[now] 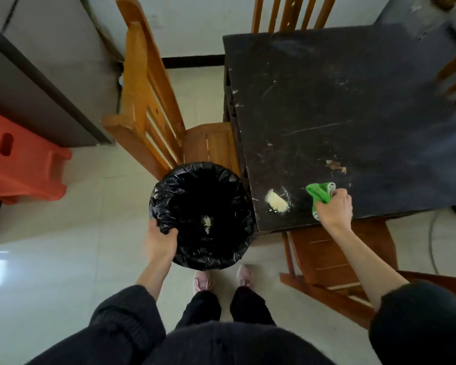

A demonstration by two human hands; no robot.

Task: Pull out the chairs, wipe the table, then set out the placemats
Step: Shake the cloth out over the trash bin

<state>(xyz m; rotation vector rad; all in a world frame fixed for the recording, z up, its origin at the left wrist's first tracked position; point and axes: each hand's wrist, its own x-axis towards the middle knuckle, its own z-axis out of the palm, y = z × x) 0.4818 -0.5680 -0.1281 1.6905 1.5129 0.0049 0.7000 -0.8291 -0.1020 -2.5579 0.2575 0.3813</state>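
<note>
1. The right hand (333,208) bunches a bright green cloth (320,193) on the scratched black square table (353,101), fingers curled tight around the fabric near the table's near-left corner.
2. Just left of the cloth lies a small heap of pale yellow crumbs (277,201), close to the table edge; a few brownish scraps (336,165) sit a little farther in.
3. The left hand (159,239) grips the rim of a round bin lined with a black plastic bag (202,214), thumb hooked over the liner; the other fingers are hidden beneath the rim. The bin is held against the table's corner, its mouth below the tabletop, and a pale clump already lies inside.
4. The orange-brown slatted wooden chair (148,106) at the left side stands partly drawn out, seat tip still under the table; a second wooden chair (334,259) sits at the near side, mostly clear of the table.
5. Judged from this, the chairs look dealt with and wiping is midway: the crumb heap and scraps remain to be swept into the bin.
6. No placemats are visible, so that step appears not yet begun.
</note>
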